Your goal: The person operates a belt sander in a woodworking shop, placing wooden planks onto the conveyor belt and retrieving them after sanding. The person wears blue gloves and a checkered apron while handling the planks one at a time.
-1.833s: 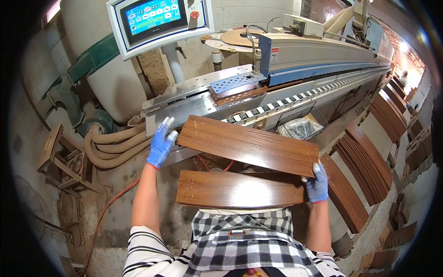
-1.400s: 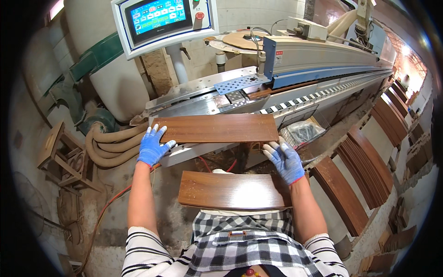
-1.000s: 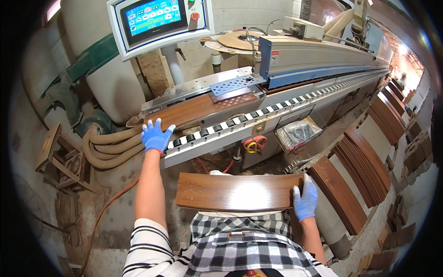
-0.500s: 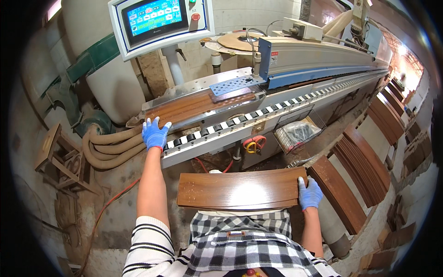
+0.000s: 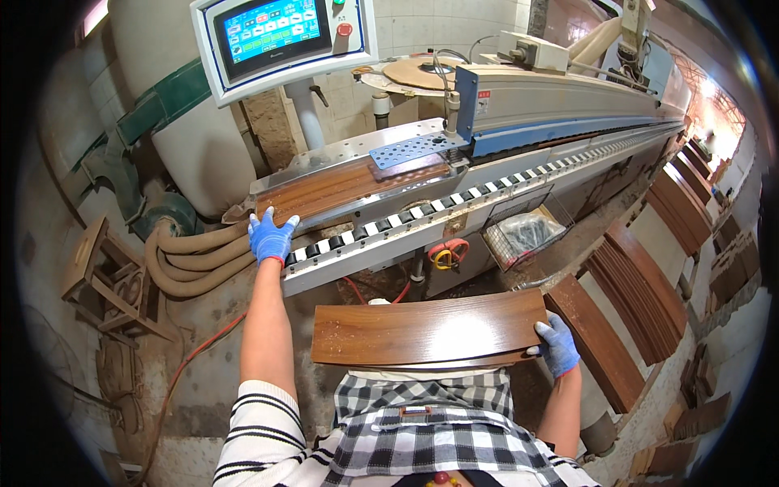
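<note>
My left hand [image 5: 272, 237], in a blue glove with white fingertips, lies with spread fingers on the near left end of a brown wood-grain board [image 5: 324, 195]. That board rests flat on the machine's infeed table, its far end under a blue perforated plate [image 5: 418, 151]. In front of my checked apron lie a few stacked brown boards, the top one a wood-grain board [image 5: 406, 333] with a bright glare. My right hand [image 5: 557, 345], gloved alike, is closed around the right end of this top board. A lower board [image 5: 511, 358] shows its edge beneath it.
A roller track [image 5: 471, 195] runs along the machine's near side to the far right. A control screen [image 5: 276, 36] stands at upper left, above ribbed hoses [image 5: 195, 260]. More board stacks [image 5: 637, 292] line the right. A wire basket [image 5: 527, 235] hangs under the track.
My right hand has shifted right and slightly down, drawing the top board a little right over the one below. My left hand stays nearly in place on the machine's board.
</note>
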Available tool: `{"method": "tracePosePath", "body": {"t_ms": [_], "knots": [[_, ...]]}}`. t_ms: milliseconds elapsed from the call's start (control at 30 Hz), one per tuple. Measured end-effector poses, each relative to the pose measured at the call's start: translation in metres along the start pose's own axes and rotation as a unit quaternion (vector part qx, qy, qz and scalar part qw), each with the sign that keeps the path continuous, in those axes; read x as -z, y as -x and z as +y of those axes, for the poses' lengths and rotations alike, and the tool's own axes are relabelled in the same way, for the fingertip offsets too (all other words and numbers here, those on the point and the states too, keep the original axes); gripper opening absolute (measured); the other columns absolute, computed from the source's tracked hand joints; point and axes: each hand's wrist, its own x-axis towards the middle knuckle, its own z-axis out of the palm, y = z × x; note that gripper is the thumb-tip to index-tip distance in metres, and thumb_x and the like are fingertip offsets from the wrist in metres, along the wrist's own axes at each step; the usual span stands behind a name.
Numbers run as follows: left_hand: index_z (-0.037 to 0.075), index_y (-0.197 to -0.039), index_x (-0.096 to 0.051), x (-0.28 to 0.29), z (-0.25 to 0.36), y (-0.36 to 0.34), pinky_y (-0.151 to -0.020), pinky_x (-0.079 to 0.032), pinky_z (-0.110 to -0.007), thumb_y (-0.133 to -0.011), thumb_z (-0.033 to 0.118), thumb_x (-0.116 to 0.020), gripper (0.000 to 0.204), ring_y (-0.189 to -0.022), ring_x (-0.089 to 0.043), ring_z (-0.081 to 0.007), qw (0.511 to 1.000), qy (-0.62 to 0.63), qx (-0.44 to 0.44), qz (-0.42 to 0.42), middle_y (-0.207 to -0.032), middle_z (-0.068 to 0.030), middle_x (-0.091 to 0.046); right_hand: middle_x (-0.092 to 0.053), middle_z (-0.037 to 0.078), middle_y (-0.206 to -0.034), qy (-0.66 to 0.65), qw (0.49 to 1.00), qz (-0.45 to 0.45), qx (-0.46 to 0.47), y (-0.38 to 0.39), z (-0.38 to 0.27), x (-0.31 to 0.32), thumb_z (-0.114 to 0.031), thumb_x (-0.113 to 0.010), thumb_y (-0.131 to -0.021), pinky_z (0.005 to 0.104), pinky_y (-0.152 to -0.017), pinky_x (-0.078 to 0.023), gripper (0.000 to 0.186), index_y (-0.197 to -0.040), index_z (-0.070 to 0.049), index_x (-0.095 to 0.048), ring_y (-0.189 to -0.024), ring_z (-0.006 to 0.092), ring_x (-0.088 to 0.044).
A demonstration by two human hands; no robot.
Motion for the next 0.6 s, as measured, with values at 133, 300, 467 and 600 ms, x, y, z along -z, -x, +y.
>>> {"method": "tracePosePath", "body": {"t_ms": [133,300,467,600], "knots": [[0.017,-0.14,-0.046,-0.004,-0.009,-0.003,-0.113,-0.027,-0.044,-0.077,0.056,-0.069,0.077,-0.139,-0.028,-0.0383,1.0,0.018,-0.011,0.007,-0.153,-0.0213,-0.025,-0.062,0.01,-0.099,-0.014,0.999,0.006,-0.035,-0.004,0.002,0.002,-0.018,-0.058,-0.09,0.0312,-0.055,-0.059,0.033,-0.117,0.0,-0.054,-0.078,0.0187,-0.065],[0.015,-0.139,-0.047,-0.007,-0.016,-0.006,-0.112,-0.029,-0.043,-0.08,0.052,-0.068,0.073,-0.138,-0.03,-0.0382,0.999,0.02,-0.026,0.006,-0.152,-0.0208,-0.028,-0.063,0.009,-0.096,-0.014,0.999,0.012,-0.03,-0.001,0.001,-0.001,-0.02,-0.058,-0.091,0.0316,-0.056,-0.059,0.031,-0.115,-0.001,-0.056,-0.076,0.0186,-0.065],[0.012,-0.137,-0.049,-0.01,-0.04,-0.017,-0.111,-0.031,-0.04,-0.084,0.043,-0.066,0.064,-0.135,-0.036,-0.0349,0.996,0.062,-0.067,0.01,-0.148,-0.0199,-0.035,-0.063,0.009,-0.096,-0.028,0.999,0.007,-0.023,-0.001,0.004,0.0,-0.02,-0.058,-0.09,0.0312,-0.056,-0.059,0.03,-0.114,-0.001,-0.056,-0.075,0.0178,-0.065],[0.01,-0.135,-0.05,-0.01,-0.047,-0.017,-0.109,-0.033,-0.038,-0.086,0.038,-0.065,0.058,-0.132,-0.041,-0.0325,0.994,0.073,-0.083,0.02,-0.144,-0.0193,-0.041,-0.063,0.008,-0.094,-0.023,0.999,0.018,-0.024,0.0,0.005,-0.001,-0.02,-0.058,-0.09,0.0307,-0.055,-0.059,0.029,-0.112,-0.001,-0.056,-0.073,0.0169,-0.065]]}}
